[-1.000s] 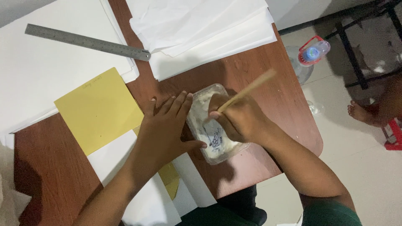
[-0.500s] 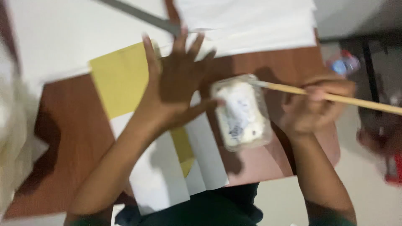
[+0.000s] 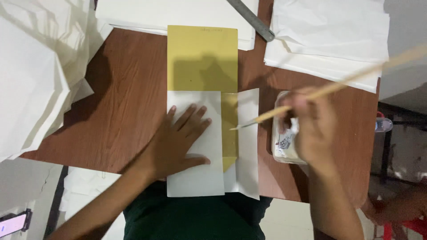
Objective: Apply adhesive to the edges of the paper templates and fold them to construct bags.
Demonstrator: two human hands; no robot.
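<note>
My left hand point(image 3: 178, 140) lies flat, fingers apart, on a folded white paper sheet point(image 3: 195, 178) at the near edge of the brown table point(image 3: 124, 102). A yellow card point(image 3: 202, 58) lies under that sheet and sticks out beyond it. My right hand point(image 3: 311, 129) is closed on a long thin wooden stick point(image 3: 338, 80), whose wet tip rests over the white flap point(image 3: 249, 142) beside the yellow strip. A small clear tub of white paste point(image 3: 284, 146) sits partly hidden under my right hand.
Stacks of white paper point(image 3: 329, 35) lie at the far right, far middle and left point(image 3: 31, 75). A metal ruler point(image 3: 251, 18) lies at the top. A plastic bottle point(image 3: 383, 124) stands off the table's right edge. A phone point(image 3: 11, 222) lies on the floor at bottom left.
My left hand has come down flat on the folded sheet. My right hand has swung the stick from the paste tub over to the paper flap.
</note>
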